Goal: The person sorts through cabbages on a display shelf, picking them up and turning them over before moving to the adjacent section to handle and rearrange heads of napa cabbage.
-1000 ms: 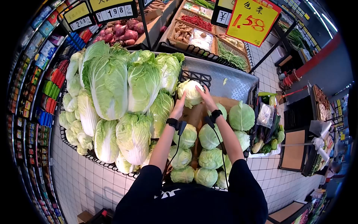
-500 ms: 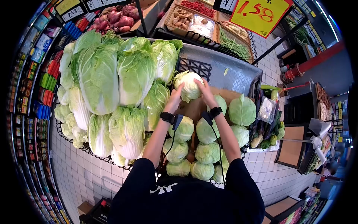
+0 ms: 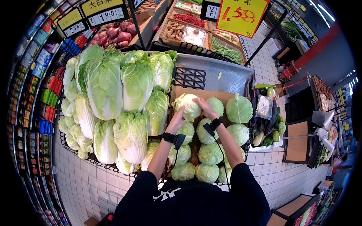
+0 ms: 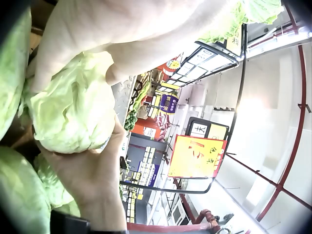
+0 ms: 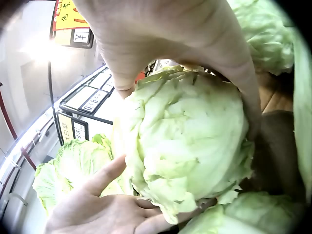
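Note:
A pale round cabbage [image 3: 187,107] sits between both hands at the back of the cabbage rows, close over the brown cardboard [image 3: 226,95]. My left hand [image 3: 176,121] grips its near left side, while the right hand [image 3: 205,108] holds its right side, fingers curved over it. From the left wrist, the left hand [image 4: 112,27] arches over the cabbage [image 4: 75,107] and the right hand [image 4: 92,175] cups the other side. In the right wrist view, the right hand [image 5: 180,36] spans the cabbage [image 5: 190,136], opposite the left hand [image 5: 107,209].
Rows of green cabbages [image 3: 210,153] lie nearer the body. Napa cabbages [image 3: 103,88] are heaped on the left. Behind the cardboard are a black plastic grid [image 3: 189,78] and a metal bin surface [image 3: 230,75]. A yellow price sign [image 3: 241,17] stands above.
Both hands have brought the cabbage back toward the body, from overlapping the black grid to over the cardboard, beside the rear green cabbages. Both still hold it.

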The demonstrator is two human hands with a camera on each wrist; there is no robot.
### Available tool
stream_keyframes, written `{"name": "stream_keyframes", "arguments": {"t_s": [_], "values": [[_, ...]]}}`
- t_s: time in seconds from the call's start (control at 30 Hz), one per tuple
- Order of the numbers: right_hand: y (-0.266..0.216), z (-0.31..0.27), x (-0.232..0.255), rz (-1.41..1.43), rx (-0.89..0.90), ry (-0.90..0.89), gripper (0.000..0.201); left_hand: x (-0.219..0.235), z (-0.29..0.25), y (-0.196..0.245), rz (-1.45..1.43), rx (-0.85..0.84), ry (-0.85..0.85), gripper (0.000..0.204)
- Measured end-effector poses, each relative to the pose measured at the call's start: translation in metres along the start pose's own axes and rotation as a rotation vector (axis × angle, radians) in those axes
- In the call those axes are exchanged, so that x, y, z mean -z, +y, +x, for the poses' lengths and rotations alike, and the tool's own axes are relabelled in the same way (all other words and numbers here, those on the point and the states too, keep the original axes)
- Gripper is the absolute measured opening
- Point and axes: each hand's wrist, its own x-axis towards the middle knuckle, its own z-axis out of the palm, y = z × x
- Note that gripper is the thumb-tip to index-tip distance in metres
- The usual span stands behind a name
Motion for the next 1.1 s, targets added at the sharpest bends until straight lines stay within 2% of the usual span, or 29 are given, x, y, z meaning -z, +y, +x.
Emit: {"name": "stream_keyframes", "arguments": {"t_s": [0.03,0.1,0.2,0.27,0.3,0.4,0.47,0.57,0.67,0.73,0.83,0.9,1.1], "values": [[0.005,0.002,0.002,0.001,0.016,0.003,0.046,0.002,-0.002,0.002,-0.033,0.015,-0.018,0.051],[0.013,0.005,0.004,0.063,-0.070,0.007,0.043,0.008,-0.002,0.010,-0.040,0.055,-0.006,0.052],[0.023,0.011,0.010,0.084,-0.097,0.007,0.049,0.017,-0.002,0.019,-0.055,0.099,-0.078,0.051],[0.024,0.011,0.011,0.099,-0.127,0.028,0.053,0.022,0.004,0.024,-0.067,0.214,-0.028,0.055],[0.023,0.008,0.010,0.096,-0.130,0.020,0.057,0.022,0.004,0.023,-0.065,0.214,-0.030,0.055],[0.020,-0.003,0.014,0.013,-0.147,0.045,0.066,0.022,0.000,0.018,-0.046,0.184,0.007,0.059],[0.014,-0.014,0.017,-0.068,-0.159,0.086,0.070,0.019,-0.002,0.013,-0.029,0.105,0.092,0.041],[0.000,-0.030,0.013,-0.171,-0.157,0.048,0.074,0.018,-0.008,0.010,-0.063,0.054,0.064,0.036],[0.008,-0.030,0.023,-0.103,-0.164,0.127,0.070,0.020,-0.014,0.010,-0.068,0.016,0.046,0.035],[0.008,-0.039,0.027,-0.134,-0.067,0.091,0.065,0.019,-0.025,0.008,-0.056,-0.018,0.059,0.037],[0.008,-0.057,0.030,-0.135,0.026,0.143,0.057,0.039,-0.025,0.002,-0.065,-0.065,0.024,0.041],[0.012,-0.066,0.033,-0.122,0.061,0.179,0.054,0.029,-0.047,0.007,-0.068,-0.086,0.040,0.045],[0.027,-0.113,0.027,-0.149,0.152,0.349,0.045,0.015,-0.080,0.000,0.195,-0.195,-0.093,0.046]]}}
